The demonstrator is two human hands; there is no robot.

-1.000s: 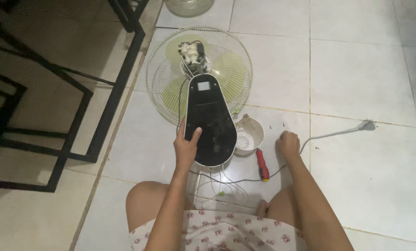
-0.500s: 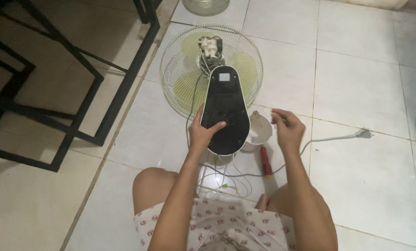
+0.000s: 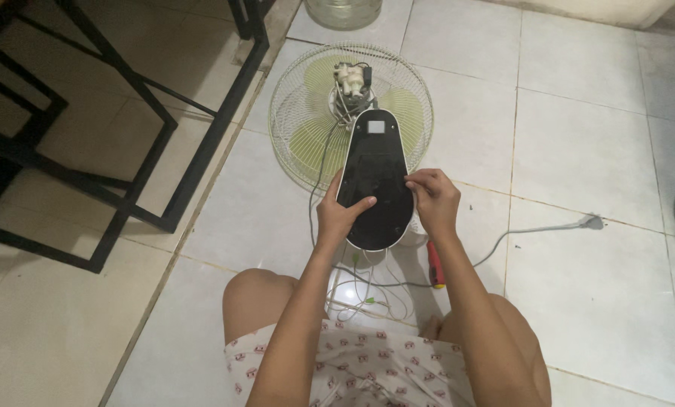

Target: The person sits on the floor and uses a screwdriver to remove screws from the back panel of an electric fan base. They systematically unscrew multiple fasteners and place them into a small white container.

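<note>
A black, teardrop-shaped fan base (image 3: 375, 177) with a white rim is turned underside up over the floor in front of me. My left hand (image 3: 337, 217) grips its lower left edge, thumb lying across the black face. My right hand (image 3: 432, 200) pinches at the right edge of that base, fingertips together; whether something small is between them I cannot tell. Beyond the base lies the fan's round wire guard (image 3: 300, 98) with pale green blades and the bare motor (image 3: 350, 79) on top.
A red-handled screwdriver (image 3: 435, 267) lies on the tiles by my right forearm. A grey power cord ends in a plug (image 3: 594, 222) at the right. Thin loose wires (image 3: 368, 290) trail under the base. A black metal frame (image 3: 164, 136) stands left; a glass jar (image 3: 343, 11) at top.
My right hand has lifted off the floor near the screwdriver and come up to the right edge of the base. The left hand has kept its grip on the base.
</note>
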